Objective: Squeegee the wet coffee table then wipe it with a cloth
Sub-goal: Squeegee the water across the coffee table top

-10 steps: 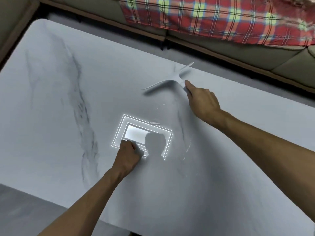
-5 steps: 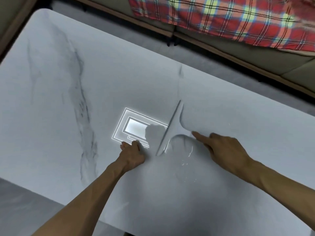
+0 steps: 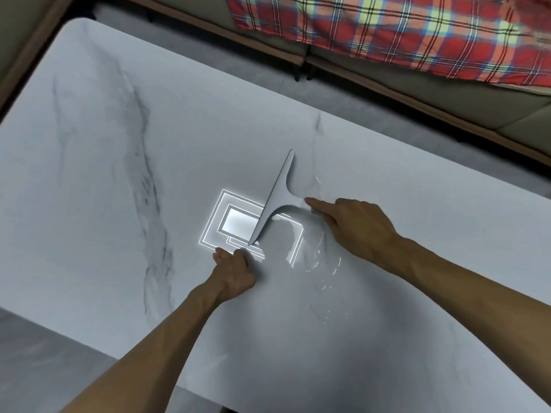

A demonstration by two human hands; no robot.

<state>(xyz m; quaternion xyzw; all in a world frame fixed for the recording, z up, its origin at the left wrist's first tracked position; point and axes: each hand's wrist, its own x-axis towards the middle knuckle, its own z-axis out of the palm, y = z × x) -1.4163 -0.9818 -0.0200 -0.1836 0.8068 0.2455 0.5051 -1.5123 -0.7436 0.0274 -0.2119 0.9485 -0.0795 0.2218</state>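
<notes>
White marble-patterned coffee table [image 3: 89, 144] glistens with a puddle of water [image 3: 322, 263] just right of the bright rectangular reflection of a ceiling light [image 3: 238, 223]. A pale grey T-shaped squeegee [image 3: 275, 201] stands with its blade across the reflection's right edge. The right hand [image 3: 354, 225] grips its handle, forefinger stretched along it. The left hand [image 3: 235, 269], curled in a fist with nothing visible in it, rests on the table at the reflection's near side. The stroke would likely go best with the blade tilted, pressed evenly along its length and drawn steadily through the puddle to the table's edge, with passes overlapping.
</notes>
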